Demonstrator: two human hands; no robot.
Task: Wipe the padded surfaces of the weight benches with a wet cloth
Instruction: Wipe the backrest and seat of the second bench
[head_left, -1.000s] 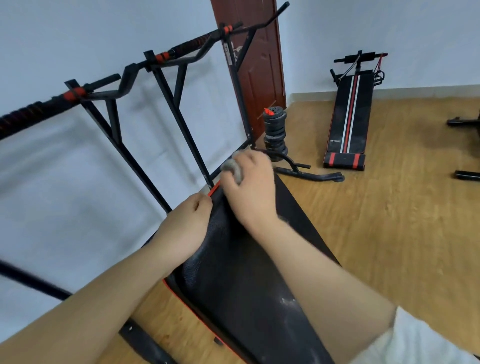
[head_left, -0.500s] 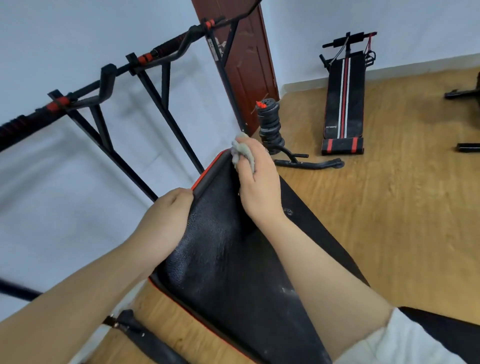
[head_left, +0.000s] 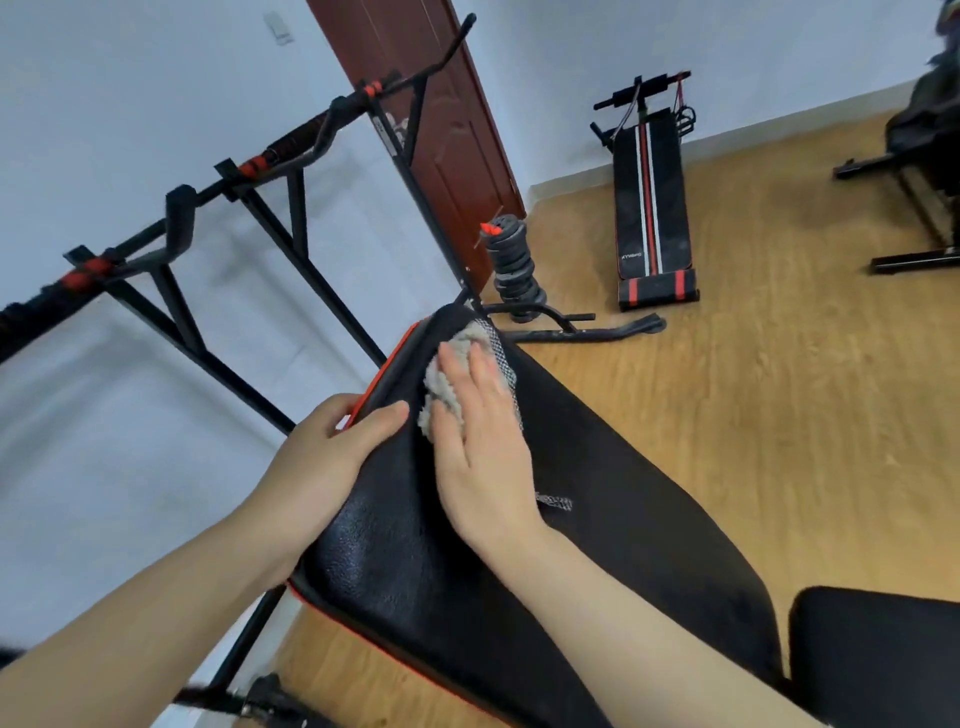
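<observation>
My right hand (head_left: 483, 457) lies flat with straight fingers, pressing the grey cloth (head_left: 457, 358) onto the black pad (head_left: 597, 519) near its far end, in the middle of the frame. My left hand (head_left: 332, 457) grips the pad's red-trimmed left edge, thumb on top and fingers curled round the side. At the lower right a second black pad, the seat (head_left: 872, 660), sits just beside the first. A black rack (head_left: 291, 150) with red-banded bars crosses the upper left. Past the pad's far end a stack of weights (head_left: 511, 270) stands on the wooden floor (head_left: 779, 389) by a brown door (head_left: 431, 104). Farther off, at the upper right, a striped sit-up bench (head_left: 649, 208) lies near the wall.
</observation>
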